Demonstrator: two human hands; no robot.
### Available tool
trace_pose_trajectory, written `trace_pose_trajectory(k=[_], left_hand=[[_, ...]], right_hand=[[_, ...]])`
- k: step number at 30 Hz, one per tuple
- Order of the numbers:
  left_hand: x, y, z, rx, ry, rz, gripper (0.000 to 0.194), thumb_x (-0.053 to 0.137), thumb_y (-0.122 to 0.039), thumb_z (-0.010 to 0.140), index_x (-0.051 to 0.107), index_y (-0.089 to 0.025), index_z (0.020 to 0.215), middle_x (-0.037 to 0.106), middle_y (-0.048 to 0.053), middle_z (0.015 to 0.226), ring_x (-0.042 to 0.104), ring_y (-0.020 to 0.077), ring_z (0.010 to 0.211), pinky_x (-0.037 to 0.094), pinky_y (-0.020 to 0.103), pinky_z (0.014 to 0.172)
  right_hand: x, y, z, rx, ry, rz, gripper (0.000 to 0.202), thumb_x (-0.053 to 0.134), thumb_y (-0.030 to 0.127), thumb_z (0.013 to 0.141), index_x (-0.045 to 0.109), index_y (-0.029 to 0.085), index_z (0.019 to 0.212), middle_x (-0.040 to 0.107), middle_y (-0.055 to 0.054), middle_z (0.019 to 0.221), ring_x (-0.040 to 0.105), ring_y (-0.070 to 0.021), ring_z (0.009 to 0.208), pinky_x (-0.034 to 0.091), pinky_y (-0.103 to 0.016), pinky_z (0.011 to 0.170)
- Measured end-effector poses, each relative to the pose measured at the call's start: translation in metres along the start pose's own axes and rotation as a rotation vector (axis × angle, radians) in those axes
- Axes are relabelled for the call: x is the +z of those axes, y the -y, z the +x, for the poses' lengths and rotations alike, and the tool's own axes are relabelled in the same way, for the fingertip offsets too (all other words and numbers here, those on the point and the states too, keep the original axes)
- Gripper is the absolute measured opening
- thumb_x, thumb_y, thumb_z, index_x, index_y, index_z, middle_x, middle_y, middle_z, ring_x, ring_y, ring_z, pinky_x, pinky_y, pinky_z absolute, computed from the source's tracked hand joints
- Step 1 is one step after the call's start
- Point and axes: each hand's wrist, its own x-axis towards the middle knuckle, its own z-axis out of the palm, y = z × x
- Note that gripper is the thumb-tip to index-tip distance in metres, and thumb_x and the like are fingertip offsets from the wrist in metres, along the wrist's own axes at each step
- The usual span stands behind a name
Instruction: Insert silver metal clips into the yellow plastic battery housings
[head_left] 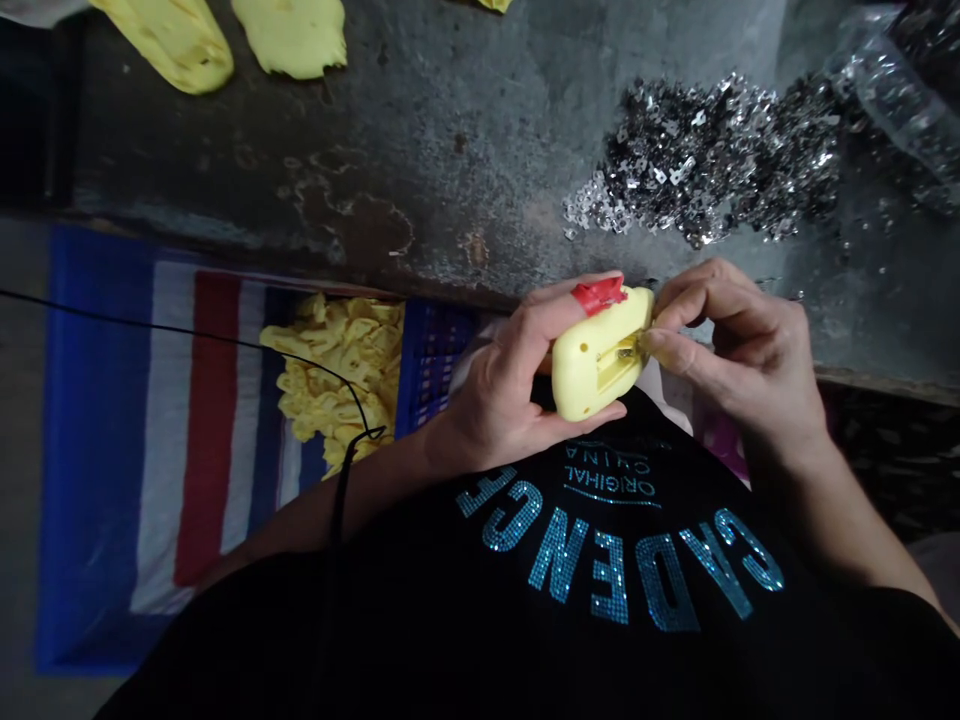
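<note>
A pale yellow plastic casing with a rectangular recess and small holes is held in front of my chest. My left hand wraps round its left side, with red tape on one finger. Fingers of my right hand are pinched together at the recess's right end; what they hold, if anything, is too small to name. A bit of metal shows inside the recess. Beyond my right hand, a heap of small shiny metal pieces lies on the grey worktop.
Yellow pieces lie at the worktop's far left. Below its edge, a blue crate with a striped lining holds many yellow parts. A black cord crosses it. A clear plastic bag is at the upper right.
</note>
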Motion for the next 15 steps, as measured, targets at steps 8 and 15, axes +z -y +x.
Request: trace_pose_trajectory(k=[8,15], left_hand=[[-0.0002,-0.0057,0.0018,0.032,0.0,0.093,0.079,0.097,-0.04,0.091,0.058,-0.03,0.16,0.064,0.004,0.175,0.05,0.0353,0.172,0.04,0.056,0.147],[-0.0007,-0.004,0.0014,-0.031,0.003,0.072,0.081,0.097,-0.046,0.091,0.059,-0.025,0.159,0.062,0.003,0.176,0.047,0.0352,0.174,0.036,0.05,0.149]], right_hand=[[0.0088,0.0009,-0.0015,0.087,-0.045,0.027,0.024,0.091,0.046,0.096,0.078,0.031,0.082,0.075,-0.003,0.096,0.069,-0.0254,0.096,0.059,-0.046,0.087],[0.011,-0.0019,-0.0024,0.15,-0.045,0.162,0.016,0.096,0.026,0.09,0.082,0.027,0.081,0.074,0.001,0.093,0.066,-0.0174,0.09,0.049,-0.036,0.082]])
